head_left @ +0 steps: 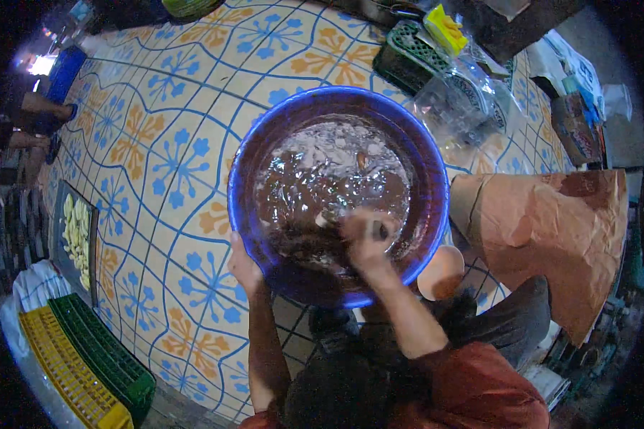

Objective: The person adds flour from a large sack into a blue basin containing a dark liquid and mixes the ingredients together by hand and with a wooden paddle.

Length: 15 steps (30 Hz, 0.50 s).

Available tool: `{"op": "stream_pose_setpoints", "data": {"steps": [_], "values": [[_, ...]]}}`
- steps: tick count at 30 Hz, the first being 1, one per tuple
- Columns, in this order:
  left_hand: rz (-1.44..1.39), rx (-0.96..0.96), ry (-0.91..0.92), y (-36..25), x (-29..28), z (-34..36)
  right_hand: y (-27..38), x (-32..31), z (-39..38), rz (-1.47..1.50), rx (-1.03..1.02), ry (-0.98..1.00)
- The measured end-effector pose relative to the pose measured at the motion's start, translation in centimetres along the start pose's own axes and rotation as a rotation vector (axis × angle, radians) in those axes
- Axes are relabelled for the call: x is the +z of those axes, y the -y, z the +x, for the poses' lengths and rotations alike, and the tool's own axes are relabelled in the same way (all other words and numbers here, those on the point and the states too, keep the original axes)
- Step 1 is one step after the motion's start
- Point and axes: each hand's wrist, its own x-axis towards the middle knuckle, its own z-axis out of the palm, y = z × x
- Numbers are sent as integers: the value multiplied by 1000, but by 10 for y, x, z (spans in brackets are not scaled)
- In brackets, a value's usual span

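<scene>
A deep blue plastic basin (240,179) stands before me, its inner wall streaked with brown. In it lies a wet, glossy brown mixture (315,193), with pale powder (343,139) floating in clumps along the far side. My left hand (246,266) grips the basin's near left rim. Inside the basin, low over the mixture, is my right hand (368,239), closed and smeared by motion. A dark round end shows at its fist, and a pale bit shows beside the fingers; what it holds I cannot make out.
Right of the basin are a light brown bowl-like thing (441,273) and a large brown paper sack (551,222). Clear plastic bags (465,107) and a green crate (408,57) lie beyond. At left are a tray of pale pieces (76,236) and yellow and green crates (75,365). Another person's feet (54,118) show far left.
</scene>
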Motion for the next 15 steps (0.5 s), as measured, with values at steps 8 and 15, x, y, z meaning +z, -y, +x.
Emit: {"op": "stream_pose_setpoints", "data": {"steps": [8,15], "values": [[-182,-12,9,23,4,12,-44,-28,182,71,-5,-390],[29,63,-45,-11,3,-1,24,56,65,35,-158,470]]}}
